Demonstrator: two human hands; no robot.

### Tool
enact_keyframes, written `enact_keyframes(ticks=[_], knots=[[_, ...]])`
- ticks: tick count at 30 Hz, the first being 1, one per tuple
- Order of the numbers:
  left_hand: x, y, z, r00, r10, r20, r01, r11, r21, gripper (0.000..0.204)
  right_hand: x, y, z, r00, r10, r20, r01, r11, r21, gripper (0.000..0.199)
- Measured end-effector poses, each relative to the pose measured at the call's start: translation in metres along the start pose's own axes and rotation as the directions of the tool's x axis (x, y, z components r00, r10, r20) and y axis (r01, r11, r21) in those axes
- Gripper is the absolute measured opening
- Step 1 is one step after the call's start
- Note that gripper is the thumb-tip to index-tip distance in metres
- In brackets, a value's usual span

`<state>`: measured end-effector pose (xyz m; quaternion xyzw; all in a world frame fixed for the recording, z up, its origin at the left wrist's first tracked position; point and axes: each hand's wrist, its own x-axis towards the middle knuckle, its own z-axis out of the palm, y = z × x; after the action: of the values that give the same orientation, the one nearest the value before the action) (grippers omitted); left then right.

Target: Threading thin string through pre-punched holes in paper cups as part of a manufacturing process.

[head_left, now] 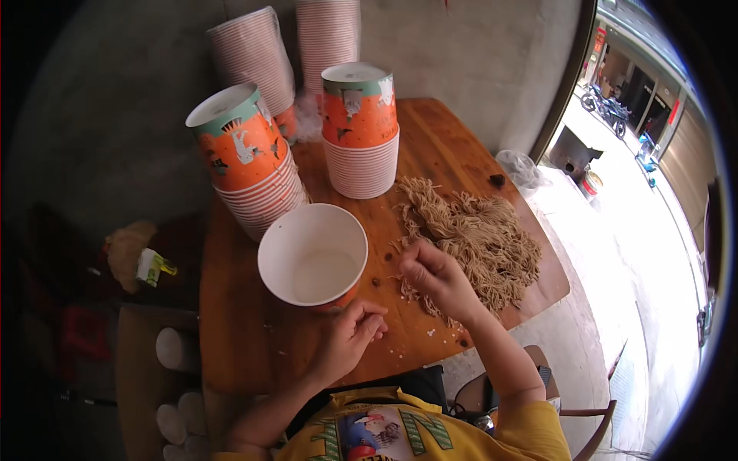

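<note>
A large paper tub, white inside with an orange outer wall, stands with its mouth up on the wooden table. My left hand is close below its near side, fingers bent and pressed together; whether it touches the tub I cannot tell. To the right lies a loose heap of tan, yarn-like strands. Over the heap's near left edge is my right hand, closed in a pinch. Anything between the fingers of either hand is hidden or too small to make out.
Upside-down stacks of orange and green paper tubs stand behind, at left and centre. Taller wrapped stacks lean by the wall. An open cardboard box with white rolled shapes sits lower left. A clear plastic bag lies beyond the table's right edge.
</note>
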<state>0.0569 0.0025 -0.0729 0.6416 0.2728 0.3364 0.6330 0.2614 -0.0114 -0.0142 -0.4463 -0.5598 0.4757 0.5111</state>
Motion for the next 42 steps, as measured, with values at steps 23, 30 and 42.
enact_keyframes(ticks=[23, 30, 42], knots=[[0.032, -0.036, 0.019, 0.989, 0.137, -0.052, 0.031, 0.152, 0.988, 0.024, 0.008, 0.104, -0.050, 0.927, -0.372, 0.042, 0.168, 0.313, -0.935, 0.023], [0.064, -0.049, 0.039, 0.968, 0.248, -0.035, -0.049, 0.325, 0.944, 0.017, 0.011, 0.112, -0.049, 0.918, -0.397, 0.026, 0.163, 0.315, -0.935, 0.019], [-0.017, -0.040, 0.012, 0.988, 0.138, 0.065, -0.054, -0.077, 0.996, 0.002, 0.010, 0.109, -0.052, 0.904, -0.423, 0.065, 0.216, 0.319, -0.923, 0.019]])
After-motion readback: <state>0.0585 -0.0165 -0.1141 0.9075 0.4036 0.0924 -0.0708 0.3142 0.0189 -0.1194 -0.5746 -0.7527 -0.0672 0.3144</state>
